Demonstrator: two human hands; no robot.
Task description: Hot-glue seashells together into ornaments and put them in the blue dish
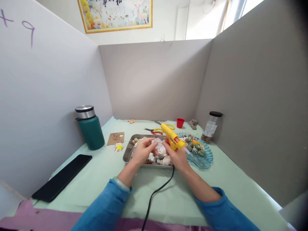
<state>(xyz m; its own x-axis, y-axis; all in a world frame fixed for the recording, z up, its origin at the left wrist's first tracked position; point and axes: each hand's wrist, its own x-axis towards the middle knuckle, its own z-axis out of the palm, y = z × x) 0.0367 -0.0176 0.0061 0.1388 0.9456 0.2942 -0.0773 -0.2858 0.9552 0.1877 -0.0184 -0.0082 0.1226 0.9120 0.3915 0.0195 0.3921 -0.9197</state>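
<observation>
Above a metal tray (125, 158) of mixed seashells, my left hand (141, 150) pinches a pale white shell (158, 143). My right hand (179, 158) is closed around a yellow hot glue gun (171, 134), its body tilted with the nozzle toward the back left. The fingertips of my right hand are close to the shell too; whether they touch it I cannot tell. From below the right hand a black cord (156, 191) runs down to the table's near edge. My hands hide part of the tray and the gun's handle.
Right of the tray lies a blue scalloped plate (206, 163) with shells. Behind are scissors (156, 132), a red cup (180, 123) and a capped jar (210, 129). At left stand a green bottle (90, 133), a brown card (115, 138) and a black slab (64, 176). Grey partitions (154, 80) enclose the table.
</observation>
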